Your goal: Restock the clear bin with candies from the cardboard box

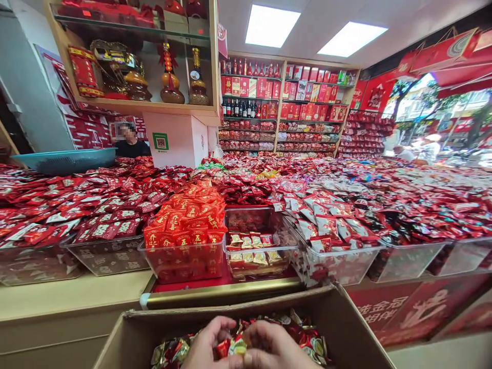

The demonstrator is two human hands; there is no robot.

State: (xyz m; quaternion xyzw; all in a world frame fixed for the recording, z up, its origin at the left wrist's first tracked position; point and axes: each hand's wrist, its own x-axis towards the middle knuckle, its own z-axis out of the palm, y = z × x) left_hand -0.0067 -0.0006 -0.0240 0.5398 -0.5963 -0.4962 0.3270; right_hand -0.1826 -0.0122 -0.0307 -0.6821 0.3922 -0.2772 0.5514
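Note:
At the bottom centre, my left hand (210,344) and my right hand (271,346) are close together over an open cardboard box (334,310). Their curled fingers hold a red and gold wrapped candy (232,347) between them. Many loose wrapped candies (317,346) lie in the box beneath. Beyond the box stands a clear bin (261,249) with a few rows of gold and red candies low inside. Beside it on the left is a bin heaped with bright red packets (188,223).
More clear bins of red and white packets (334,220) line the counter. A blue basket (69,160) sits at the left. A person (131,143) is behind the counter. A gold-edged ledge (226,292) runs behind the box. Shelves hold bottles and gift boxes.

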